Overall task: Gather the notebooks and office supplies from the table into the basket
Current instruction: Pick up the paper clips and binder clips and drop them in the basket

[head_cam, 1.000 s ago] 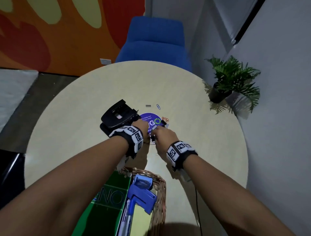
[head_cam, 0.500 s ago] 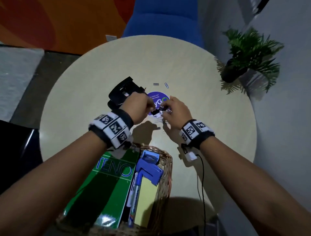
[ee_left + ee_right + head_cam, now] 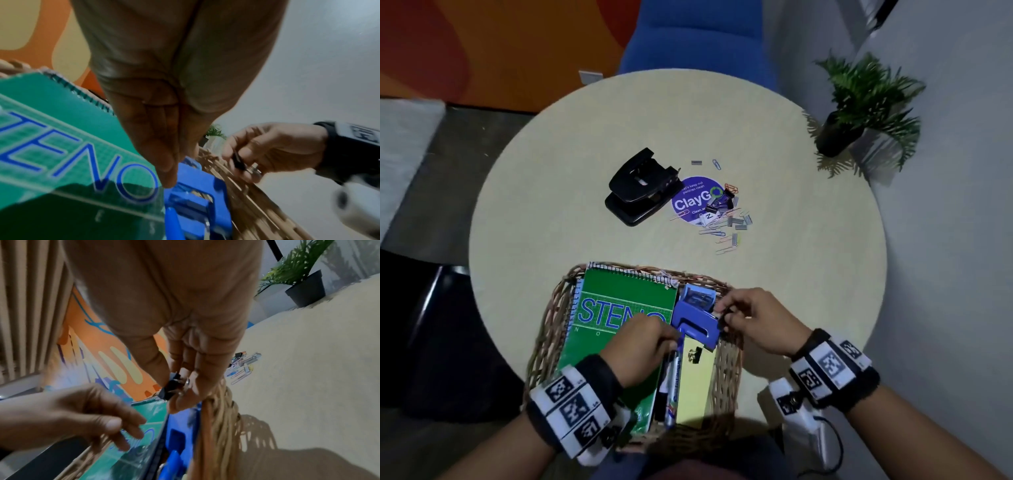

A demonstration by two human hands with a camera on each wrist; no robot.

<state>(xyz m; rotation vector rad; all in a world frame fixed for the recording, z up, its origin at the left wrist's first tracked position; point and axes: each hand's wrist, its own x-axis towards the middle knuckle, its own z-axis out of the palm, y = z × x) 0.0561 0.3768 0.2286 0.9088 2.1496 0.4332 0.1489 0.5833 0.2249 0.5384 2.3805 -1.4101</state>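
A wicker basket (image 3: 544, 329) stands at the table's near edge. It holds a green steno notebook (image 3: 616, 294), a blue stapler (image 3: 697, 322), markers (image 3: 673, 383) and a yellow pad (image 3: 695, 394) with a black binder clip (image 3: 695, 354) lying on it. My left hand (image 3: 669, 337) hovers over the basket beside the stapler, fingers relaxed and holding nothing. At the basket's right rim, my right hand (image 3: 722, 313) pinches a small black binder clip (image 3: 171, 386) between thumb and fingers. A black hole punch (image 3: 640, 186) and a pile of paper clips, staples and binder clips (image 3: 726, 219) lie mid-table.
The round beige table (image 3: 551, 205) carries a purple ClayGo sticker (image 3: 690, 202) under the pile. A lone staple strip (image 3: 697, 162) and paper clip (image 3: 716, 163) lie farther back. A potted plant (image 3: 859, 106) stands at the right edge and a blue chair (image 3: 698, 34) behind.
Both hands have drawn back from the pile at mid-table to the basket. The right hand carried a binder clip along. The head view has tilted down.
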